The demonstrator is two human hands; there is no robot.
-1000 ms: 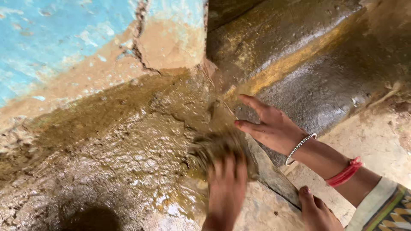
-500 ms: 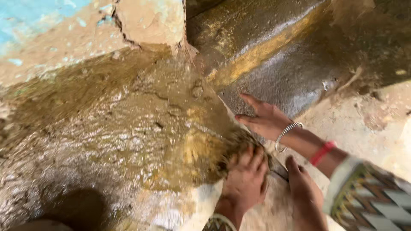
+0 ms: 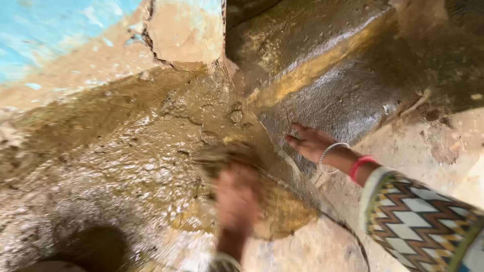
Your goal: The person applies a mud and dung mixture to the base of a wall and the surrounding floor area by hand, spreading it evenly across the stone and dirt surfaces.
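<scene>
My left hand [image 3: 236, 197], blurred by motion, comes up from the bottom edge and presses a muddy, fibrous rag [image 3: 222, 155] onto the wet, mud-coated surface [image 3: 126, 151]. My right hand [image 3: 309, 142] lies flat with fingers spread on the dark wet slope [image 3: 353, 95] to the right, holding nothing. Its wrist carries a silver bangle [image 3: 330, 156] and a red thread [image 3: 360, 165], above a zigzag-patterned sleeve [image 3: 423, 221]. A yellowish-brown wet patch [image 3: 282, 211] shines just right of the rag hand.
A cracked wall with peeling blue paint [image 3: 60, 35] and bare tan plaster [image 3: 186, 30] rises at the top left. Dry pale earth floor [image 3: 428, 151] lies on the right. A dark hollow [image 3: 96, 249] shows at the bottom left.
My left hand has swept the rag leftward and upward from the ridge's edge, leaving a fresh wet smear. My right hand has stayed flat on the slope. The foot seen earlier is out of view.
</scene>
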